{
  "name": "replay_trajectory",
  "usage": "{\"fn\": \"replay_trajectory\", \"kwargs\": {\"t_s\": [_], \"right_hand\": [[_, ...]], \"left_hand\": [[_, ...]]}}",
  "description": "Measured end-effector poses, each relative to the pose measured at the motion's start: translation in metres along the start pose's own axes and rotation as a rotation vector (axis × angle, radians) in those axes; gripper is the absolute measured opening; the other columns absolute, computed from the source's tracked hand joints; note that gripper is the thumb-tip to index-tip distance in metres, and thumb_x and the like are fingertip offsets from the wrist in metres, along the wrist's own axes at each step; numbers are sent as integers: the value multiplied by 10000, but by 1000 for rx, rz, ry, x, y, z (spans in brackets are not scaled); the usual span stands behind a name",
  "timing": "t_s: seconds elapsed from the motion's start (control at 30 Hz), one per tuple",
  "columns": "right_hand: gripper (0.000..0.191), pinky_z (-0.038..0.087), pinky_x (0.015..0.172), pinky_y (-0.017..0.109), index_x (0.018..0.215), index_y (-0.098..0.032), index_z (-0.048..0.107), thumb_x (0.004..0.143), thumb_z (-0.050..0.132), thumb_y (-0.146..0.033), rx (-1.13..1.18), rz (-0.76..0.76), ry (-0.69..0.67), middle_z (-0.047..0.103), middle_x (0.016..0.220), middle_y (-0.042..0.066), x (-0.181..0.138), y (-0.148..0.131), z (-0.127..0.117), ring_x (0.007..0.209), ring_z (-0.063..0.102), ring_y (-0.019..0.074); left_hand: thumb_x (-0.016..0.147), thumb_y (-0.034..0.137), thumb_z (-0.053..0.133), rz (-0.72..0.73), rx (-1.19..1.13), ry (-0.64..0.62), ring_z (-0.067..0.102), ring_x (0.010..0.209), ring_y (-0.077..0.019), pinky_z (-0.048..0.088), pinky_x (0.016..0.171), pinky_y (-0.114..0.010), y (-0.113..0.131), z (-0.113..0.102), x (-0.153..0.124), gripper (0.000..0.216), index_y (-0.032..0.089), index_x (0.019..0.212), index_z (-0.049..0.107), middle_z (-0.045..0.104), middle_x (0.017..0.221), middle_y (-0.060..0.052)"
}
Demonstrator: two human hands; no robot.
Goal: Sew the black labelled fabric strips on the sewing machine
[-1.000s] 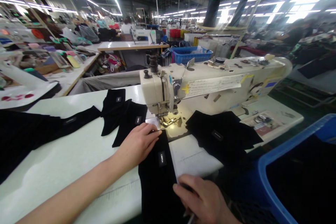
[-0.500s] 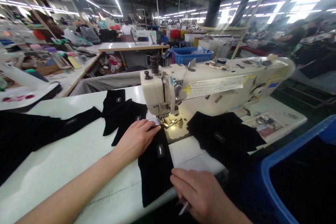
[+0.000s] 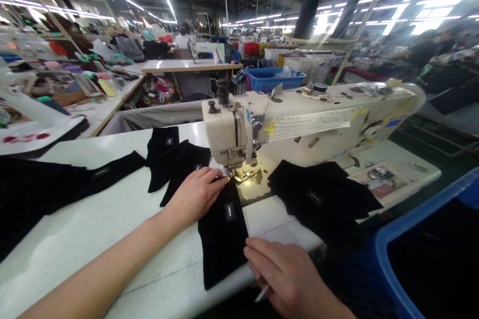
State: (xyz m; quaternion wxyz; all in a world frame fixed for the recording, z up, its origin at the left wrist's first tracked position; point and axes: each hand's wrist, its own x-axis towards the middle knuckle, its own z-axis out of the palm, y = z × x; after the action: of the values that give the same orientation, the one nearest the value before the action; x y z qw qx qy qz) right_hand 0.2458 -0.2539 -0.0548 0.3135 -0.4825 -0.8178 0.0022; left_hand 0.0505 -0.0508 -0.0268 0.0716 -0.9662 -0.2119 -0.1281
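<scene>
A black fabric piece with a small dark label runs from the needle area toward the table's front edge. My left hand presses on its far end, thumb and fingers together, right beside the presser foot of the cream sewing machine. At the near right edge of the cloth, my right hand pinches it between thumb and fingers. A thin, silvery pointed tool sticks out below that hand; its other end is hidden in the palm.
More labelled black pieces lie left on the white table, including a long strip. Another black pile rests right of the needle. A blue bin with dark contents stands at the right; a blue basket sits behind the machine.
The black fabric piece has slid slightly toward the needle, its near edge now a little farther up the table. Both hands keep nearly the same places and grips.
</scene>
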Motion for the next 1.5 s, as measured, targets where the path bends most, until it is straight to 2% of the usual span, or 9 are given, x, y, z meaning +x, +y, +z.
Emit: {"fn": "replay_trajectory", "kwargs": {"t_s": [0.37, 0.57, 0.97, 1.17, 1.5], "right_hand": [[340, 515, 553, 265, 1106, -143, 647, 870, 424, -42, 13, 20, 27, 753, 1122, 107, 1, 0, 2, 706, 716, 166], [366, 512, 535, 279, 1121, -137, 645, 848, 425, -33, -9, 22, 5, 753, 1128, 108, -1, 0, 3, 701, 717, 176], [342, 543, 563, 288, 1185, -114, 634, 916, 424, -84, -38, 12, -19, 733, 1202, 137, -5, 0, 4, 749, 736, 191], [275, 556, 588, 278, 1184, -115, 636, 983, 449, -127, -14, 4, 26, 720, 1249, 142, -10, -1, 4, 770, 748, 181], [283, 552, 585, 299, 1170, -138, 637, 957, 452, -120, -32, 2, -50, 714, 1267, 125, -6, 2, 1, 751, 737, 189]], "left_hand": [[989, 163, 494, -13, -67, 13, 609, 973, -269, 553, 822, -422, 1, 0, 0, 303, 152, 1222, 688, 667, 1115, -138], [990, 166, 473, -11, -70, 10, 606, 957, -253, 547, 826, -413, 0, -1, 0, 324, 187, 1236, 683, 666, 1123, -127], [985, 177, 491, 3, -14, -3, 603, 949, -259, 528, 804, -401, -3, -3, 1, 327, 184, 1258, 671, 660, 1115, -122], [1022, 260, 460, 6, -16, 13, 618, 1032, -285, 529, 887, -454, 0, -4, -2, 335, 182, 1260, 682, 662, 1174, -135], [1032, 320, 459, 14, -32, 19, 615, 1101, -282, 506, 952, -465, -2, -2, -7, 344, 217, 1271, 683, 665, 1244, -110]]}}
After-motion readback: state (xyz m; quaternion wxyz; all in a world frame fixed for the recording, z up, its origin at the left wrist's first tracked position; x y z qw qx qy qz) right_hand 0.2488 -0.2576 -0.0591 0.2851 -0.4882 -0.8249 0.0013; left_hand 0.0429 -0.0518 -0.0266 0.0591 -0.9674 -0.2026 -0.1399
